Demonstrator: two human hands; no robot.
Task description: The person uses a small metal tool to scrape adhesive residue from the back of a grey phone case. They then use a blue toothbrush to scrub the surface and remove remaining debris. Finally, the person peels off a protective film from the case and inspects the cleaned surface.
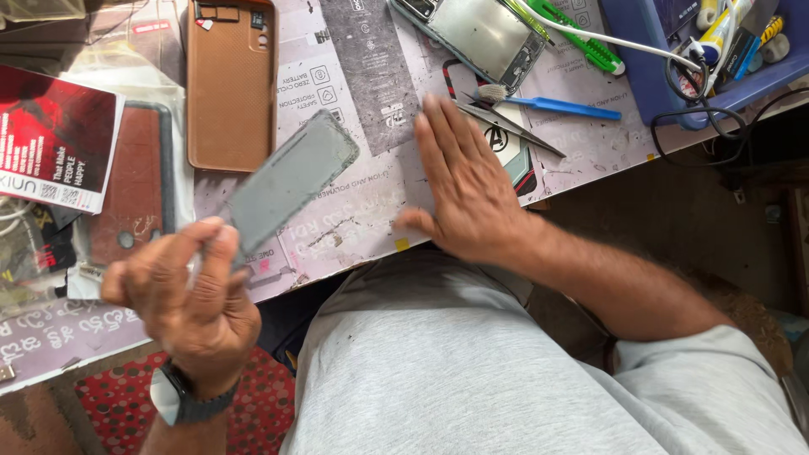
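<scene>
My left hand (187, 295) grips one end of a flat grey-green phone-shaped panel (291, 181), tilted up toward the right above the bench edge. A dark watch sits on that wrist. My right hand (468, 181) lies flat, palm down, fingers spread, on the printed work mat (362, 211) near its front edge. It holds nothing. Metal tweezers (506, 126) lie just beyond its fingertips.
A brown phone case (232, 84) lies at the back left, a dark red case (135, 185) beside it, a red-and-black leaflet (55, 139) further left. An opened phone (480, 34), blue brush (556, 105), green cutter (581, 38) and blue tool tray (674, 59) sit at the back right.
</scene>
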